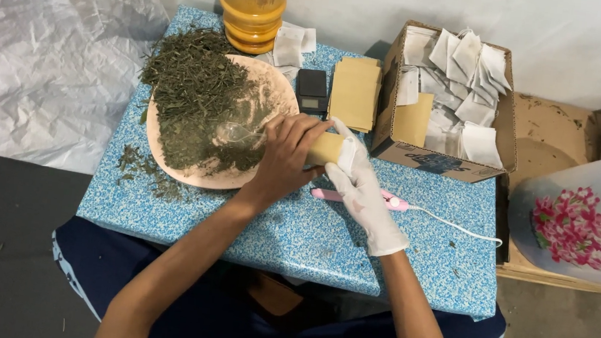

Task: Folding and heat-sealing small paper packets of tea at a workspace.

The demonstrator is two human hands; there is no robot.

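Room: pale wall behind, a crinkled white plastic sheet (41, 41) hanging at your left, dark floor below it.
Worktop: your blue speckled worktop (295, 227) sits over your lap and carries everything listed here.
Left hand: your bare left hand (283, 156) is clenched around the near end of a tan paper pouch (326, 148), fingers curled over its top, right at the edge of the plate.
Right hand: your white-gloved right hand (361, 186) closes on the other end of the same pouch, thumb and fingertips pinching it from the right.
Pouch: held level between both hands, just above the worktop, touching both grips, beside the plate's right rim.
Spoon: a clear plastic spoon (237, 135) lies on the herbs just left of your left hand; I cannot tell whether your fingers touch it.
Plate: a round pinkish plate (279, 90) heaped with dried green herbs (194, 89); some leaves have spilled onto the worktop at its left.
Sealer: a pink handheld tool (393, 201) with a white cord lies under your right hand.
Behind: a small black scale (312, 89), a stack of tan pouches (355, 90), and a yellow wooden mortar (251, 6) with a pestle.
Right side: a cardboard box (433, 160) full of white sachets (464, 67); well apart, a translucent container with a pink flower print (582, 218).
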